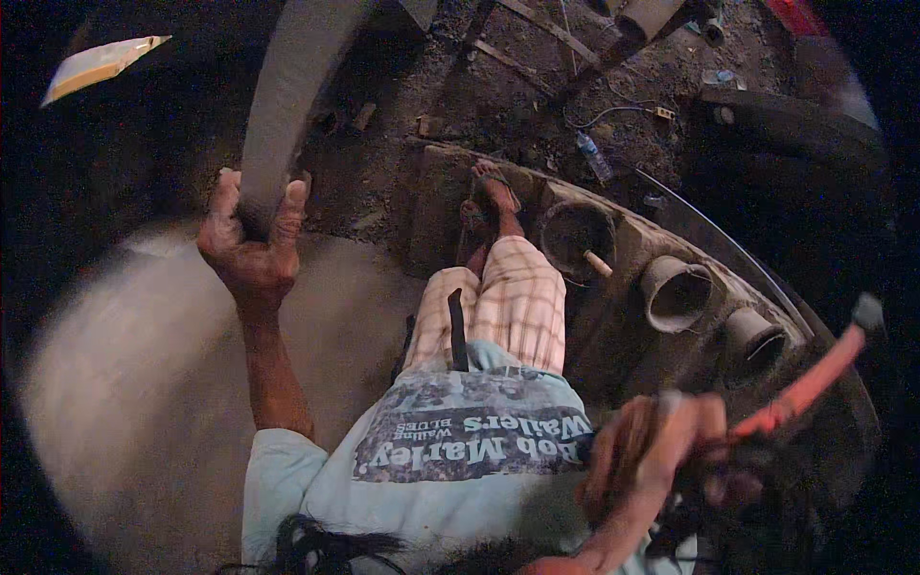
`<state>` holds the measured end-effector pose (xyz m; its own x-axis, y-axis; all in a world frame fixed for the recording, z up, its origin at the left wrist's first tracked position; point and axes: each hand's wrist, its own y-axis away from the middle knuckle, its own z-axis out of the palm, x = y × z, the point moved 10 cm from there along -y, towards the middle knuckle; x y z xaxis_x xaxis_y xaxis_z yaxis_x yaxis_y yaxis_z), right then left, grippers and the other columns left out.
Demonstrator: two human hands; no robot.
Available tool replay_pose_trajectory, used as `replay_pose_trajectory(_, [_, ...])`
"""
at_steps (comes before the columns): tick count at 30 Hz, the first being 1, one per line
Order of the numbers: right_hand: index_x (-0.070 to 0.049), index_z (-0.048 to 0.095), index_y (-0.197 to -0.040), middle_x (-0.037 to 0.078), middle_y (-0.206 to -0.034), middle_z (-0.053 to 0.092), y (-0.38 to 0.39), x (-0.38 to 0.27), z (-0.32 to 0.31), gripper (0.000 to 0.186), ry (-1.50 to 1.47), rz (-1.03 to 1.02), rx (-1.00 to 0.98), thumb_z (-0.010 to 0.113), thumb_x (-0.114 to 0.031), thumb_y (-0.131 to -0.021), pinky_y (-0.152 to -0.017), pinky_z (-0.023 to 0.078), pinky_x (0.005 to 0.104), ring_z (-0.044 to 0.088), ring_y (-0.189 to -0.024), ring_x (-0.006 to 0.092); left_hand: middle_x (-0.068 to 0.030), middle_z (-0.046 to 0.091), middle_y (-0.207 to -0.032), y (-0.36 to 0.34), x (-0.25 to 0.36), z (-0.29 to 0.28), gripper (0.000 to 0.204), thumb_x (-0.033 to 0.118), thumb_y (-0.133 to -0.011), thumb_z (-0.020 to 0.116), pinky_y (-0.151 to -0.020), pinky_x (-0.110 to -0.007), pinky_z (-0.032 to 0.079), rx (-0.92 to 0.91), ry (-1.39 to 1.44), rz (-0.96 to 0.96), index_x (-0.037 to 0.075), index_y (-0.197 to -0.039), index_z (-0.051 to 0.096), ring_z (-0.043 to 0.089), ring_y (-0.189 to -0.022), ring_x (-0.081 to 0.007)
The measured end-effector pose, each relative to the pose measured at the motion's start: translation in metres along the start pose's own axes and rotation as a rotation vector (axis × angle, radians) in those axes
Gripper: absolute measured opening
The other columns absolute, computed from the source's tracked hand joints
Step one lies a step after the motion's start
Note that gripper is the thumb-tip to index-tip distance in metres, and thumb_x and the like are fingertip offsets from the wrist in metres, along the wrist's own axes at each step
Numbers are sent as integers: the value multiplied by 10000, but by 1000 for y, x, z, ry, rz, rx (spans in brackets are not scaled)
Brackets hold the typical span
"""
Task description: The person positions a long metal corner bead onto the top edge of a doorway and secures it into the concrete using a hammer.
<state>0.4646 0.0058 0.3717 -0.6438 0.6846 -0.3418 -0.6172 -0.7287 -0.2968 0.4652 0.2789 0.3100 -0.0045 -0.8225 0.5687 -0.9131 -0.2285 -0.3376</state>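
My left hand [251, 244] is raised at the left, thumb and fingers closed on the two edges of a long, flat grey strip [278, 115]. The strip runs upward out of the picture; its material is not clear. At the lower right my right hand [656, 441] is closed and smeared by motion. From it a red stick-like tool [805, 388] with a grey end slants up to the right. What kind of tool it is I cannot make out.
A dark bucket [565, 230] with a pale wooden handle [598, 264] in it stands right of my legs. Two grey pots [676, 295] [754, 337] sit along the ledge [628, 230]. Beyond lie a plastic bottle [594, 158] and a socket block [663, 113] on a cord. Pale ground [144, 383] lies left.
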Motion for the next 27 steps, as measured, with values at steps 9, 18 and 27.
replay_pose_trajectory(9, [-63,539,-846,47,-576,510,92,-72,-198,351,1069,150,1371,481,-390,-960,-407,376,287,490,-442,133,-58,602,-688,0,9,-13,239,211,-822,712,-513,-276,424,-21,-65,-12,35,-794,553,547,-582,-110])
replay_pose_trajectory(18, [1,566,-986,185,-722,612,27,-162,-271,311,2033,136,1399,517,-283,-871,-651,487,443,629,-690,346,-71,568,-668,11,22,-20,259,239,-834,682,-537,-322,428,-14,2,-62,29,-803,534,535,-581,-154])
replay_pose_trajectory(27, [-10,559,-1186,221,-1028,606,-21,-157,-249,385,2354,-209,1051,476,-261,-906,-856,484,412,590,-985,364,-93,579,-671,54,-35,-15,270,265,-839,667,-545,-329,441,120,5,-182,32,-805,535,538,-574,-168])
